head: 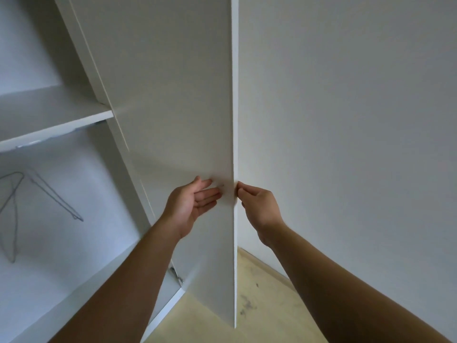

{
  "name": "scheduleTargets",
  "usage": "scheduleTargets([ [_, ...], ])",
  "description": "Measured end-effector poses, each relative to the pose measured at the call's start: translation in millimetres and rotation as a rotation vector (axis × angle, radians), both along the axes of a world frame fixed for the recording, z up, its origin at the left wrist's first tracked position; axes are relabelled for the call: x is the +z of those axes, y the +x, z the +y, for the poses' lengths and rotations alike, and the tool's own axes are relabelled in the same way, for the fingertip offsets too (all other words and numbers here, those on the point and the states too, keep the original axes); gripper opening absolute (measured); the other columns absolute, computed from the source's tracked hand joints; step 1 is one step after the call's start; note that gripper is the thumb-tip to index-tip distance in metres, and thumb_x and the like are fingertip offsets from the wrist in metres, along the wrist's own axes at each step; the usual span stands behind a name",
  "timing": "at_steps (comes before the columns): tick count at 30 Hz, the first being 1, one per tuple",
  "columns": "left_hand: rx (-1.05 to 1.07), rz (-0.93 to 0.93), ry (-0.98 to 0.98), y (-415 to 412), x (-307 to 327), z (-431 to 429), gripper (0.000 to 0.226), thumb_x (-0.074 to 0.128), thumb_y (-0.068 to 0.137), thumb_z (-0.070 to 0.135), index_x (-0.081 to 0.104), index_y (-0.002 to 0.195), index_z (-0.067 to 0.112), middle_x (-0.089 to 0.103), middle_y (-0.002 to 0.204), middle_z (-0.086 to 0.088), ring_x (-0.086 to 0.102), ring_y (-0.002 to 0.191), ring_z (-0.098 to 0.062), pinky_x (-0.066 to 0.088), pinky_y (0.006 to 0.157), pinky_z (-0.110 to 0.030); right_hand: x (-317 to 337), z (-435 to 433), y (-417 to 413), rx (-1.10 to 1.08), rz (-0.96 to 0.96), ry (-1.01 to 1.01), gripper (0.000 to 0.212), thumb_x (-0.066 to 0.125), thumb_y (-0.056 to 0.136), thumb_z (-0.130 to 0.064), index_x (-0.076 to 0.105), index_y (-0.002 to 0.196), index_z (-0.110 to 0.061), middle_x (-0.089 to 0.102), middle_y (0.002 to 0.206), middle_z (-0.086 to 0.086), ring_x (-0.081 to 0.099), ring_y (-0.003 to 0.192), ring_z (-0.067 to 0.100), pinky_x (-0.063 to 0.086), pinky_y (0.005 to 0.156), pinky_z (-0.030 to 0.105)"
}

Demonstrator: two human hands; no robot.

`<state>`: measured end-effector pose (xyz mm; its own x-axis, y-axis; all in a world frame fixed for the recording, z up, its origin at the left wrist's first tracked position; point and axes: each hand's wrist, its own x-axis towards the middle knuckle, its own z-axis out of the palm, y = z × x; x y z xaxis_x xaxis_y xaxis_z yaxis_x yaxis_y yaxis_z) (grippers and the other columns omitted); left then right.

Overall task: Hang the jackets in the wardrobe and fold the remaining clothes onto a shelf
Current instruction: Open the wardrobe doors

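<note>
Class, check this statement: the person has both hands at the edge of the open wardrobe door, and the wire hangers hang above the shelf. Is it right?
Not quite. The head view shows the wire hangers below the shelf, not above it. The rest holds: the left hand and right hand are at the edge of the open wardrobe door.

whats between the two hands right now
The open wardrobe door, seen edge-on in the head view. The left hand lies flat against its inner face, and the right hand holds its front edge with curled fingers from the other side.
</note>
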<state>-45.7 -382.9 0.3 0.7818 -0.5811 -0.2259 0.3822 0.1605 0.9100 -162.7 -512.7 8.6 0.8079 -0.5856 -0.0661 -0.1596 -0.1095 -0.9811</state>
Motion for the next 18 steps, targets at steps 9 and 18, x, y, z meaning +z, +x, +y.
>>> scheduleTargets([
  [9,0.053,-0.002,0.028,-14.1,1.2,27.2,0.040,0.041,0.109,0.034,0.063,0.126,0.006,0.074,0.115,-0.016,0.072,0.108,-0.025,0.052,0.102,-0.038,-2.9,51.0,-5.3,-0.085,0.021,-0.149,0.045,0.046,0.103,-0.033,0.054,0.145,-0.022,0.061,0.137,-0.011,0.057,0.123,0.010,0.036,0.098,0.017],
  [18,0.442,-0.002,0.222,-37.0,-17.9,162.8,0.038,0.045,0.108,0.030,0.067,0.120,0.001,0.076,0.108,-0.015,0.073,0.103,-0.026,0.054,0.101,-0.040,-19.0,157.2,17.7,0.253,0.059,-0.077,0.038,0.046,0.104,-0.036,0.064,0.131,-0.016,0.071,0.117,-0.003,0.066,0.099,0.014,0.050,0.093,0.020],
])
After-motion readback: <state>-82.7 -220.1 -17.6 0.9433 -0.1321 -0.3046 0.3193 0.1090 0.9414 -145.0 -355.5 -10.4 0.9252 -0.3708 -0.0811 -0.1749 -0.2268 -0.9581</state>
